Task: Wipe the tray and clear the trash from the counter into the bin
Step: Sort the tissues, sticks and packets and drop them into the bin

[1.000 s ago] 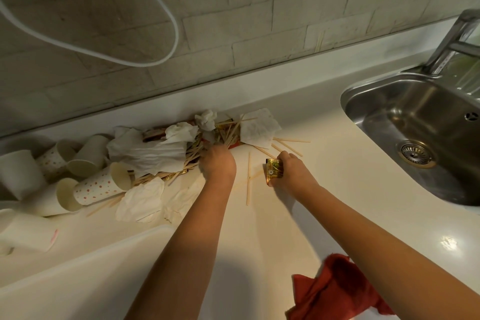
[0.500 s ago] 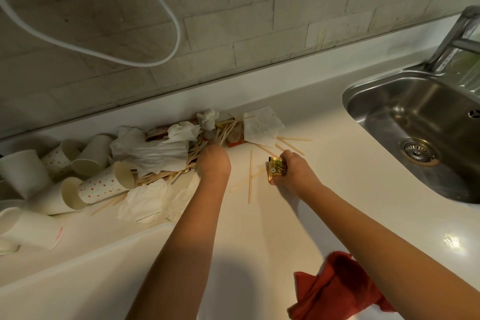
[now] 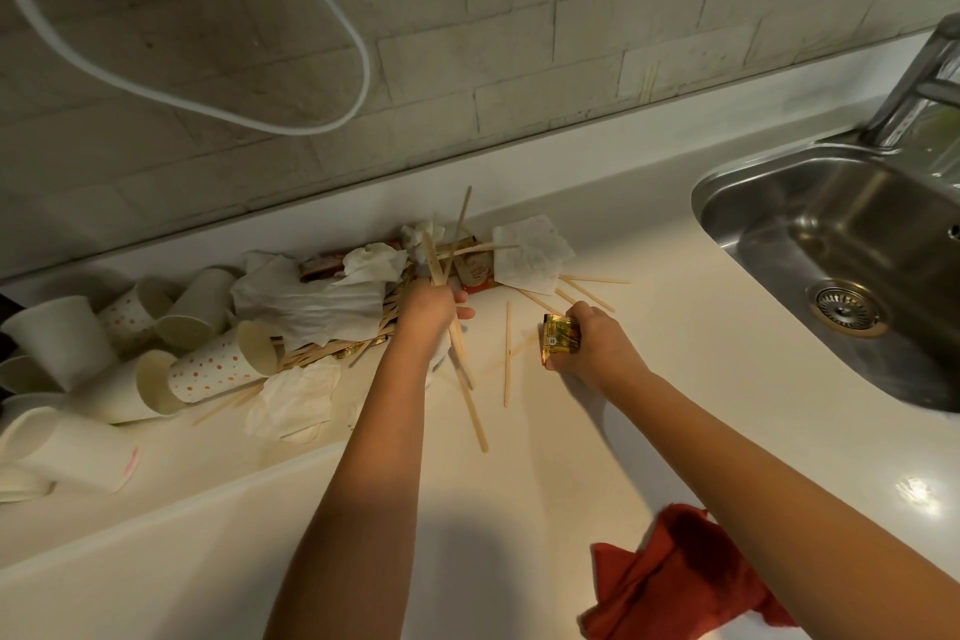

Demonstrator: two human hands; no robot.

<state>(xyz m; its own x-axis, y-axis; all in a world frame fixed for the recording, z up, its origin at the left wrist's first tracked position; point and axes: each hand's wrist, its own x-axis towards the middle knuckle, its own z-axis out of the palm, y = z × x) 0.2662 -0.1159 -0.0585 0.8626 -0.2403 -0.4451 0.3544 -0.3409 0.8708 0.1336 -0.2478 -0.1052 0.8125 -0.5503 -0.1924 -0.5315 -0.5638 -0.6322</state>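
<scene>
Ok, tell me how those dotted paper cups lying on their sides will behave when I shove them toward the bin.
The dotted paper cups lie on their sides, so a push would probably roll them in a curve, since they taper. They look thin and empty, likely light and easily crushed. Being piled against plain white cups and crumpled napkins, they may scatter.

Paper cups (image 3: 156, 353) crowd left, bare counter (image 3: 675, 369) toward sink (image 3: 841, 244)

A kitchen: steel sink (image 3: 852, 244) with faucet (image 3: 919, 83), white counter (image 3: 675, 379), tiled backsplash (image 3: 519, 42).
</scene>
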